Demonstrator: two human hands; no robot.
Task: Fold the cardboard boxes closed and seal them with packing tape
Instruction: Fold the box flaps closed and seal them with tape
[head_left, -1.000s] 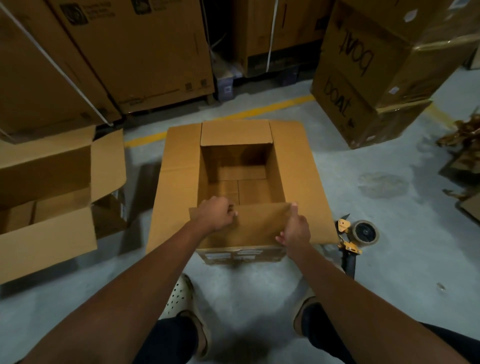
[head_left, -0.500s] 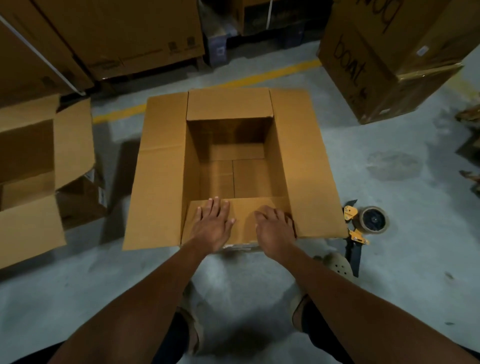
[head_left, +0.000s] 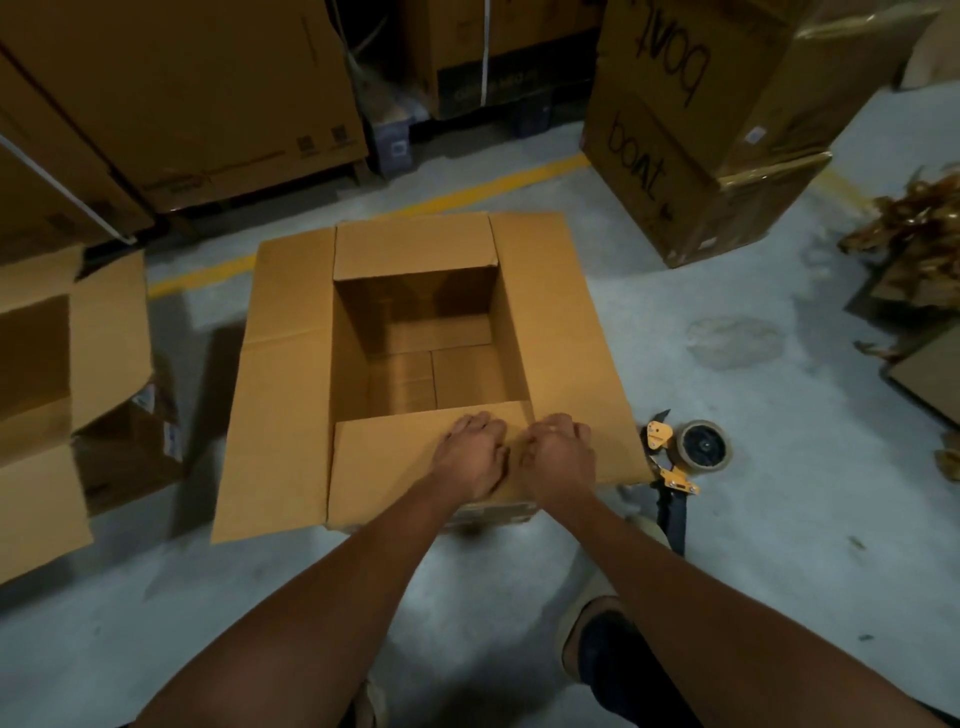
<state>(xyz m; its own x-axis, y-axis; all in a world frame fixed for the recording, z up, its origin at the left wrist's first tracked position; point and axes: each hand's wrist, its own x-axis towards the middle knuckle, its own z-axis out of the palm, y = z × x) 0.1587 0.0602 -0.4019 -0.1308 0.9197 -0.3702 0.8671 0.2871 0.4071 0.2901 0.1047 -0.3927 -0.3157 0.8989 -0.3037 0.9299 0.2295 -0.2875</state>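
Note:
An open cardboard box (head_left: 291, 395) stands on the floor in front of me, its left, right and far flaps spread outward. The near flap (head_left: 384, 467) is folded in over the opening, almost level. My left hand (head_left: 470, 460) lies on this flap near its right end, fingers bent, tips at its far edge. Close beside it, my right hand (head_left: 560, 460) sits on the flap's right corner where it meets the right flap (head_left: 561, 338), fingers curled. A yellow and black tape dispenser (head_left: 672, 475) with its tape roll (head_left: 702, 446) lies on the floor just right of the box.
Another open box (head_left: 47, 415) sits at the left. Stacked boxes marked "boat" (head_left: 691, 156) stand at the back right, large cartons (head_left: 182, 104) along the back. Crumpled tape and cardboard scraps (head_left: 914, 244) lie at the far right. My feet are below the box.
Both hands first gripped the raised near flap, then pushed it down flat with straight fingers. Now they have slid to its right end, close together, with fingers curled.

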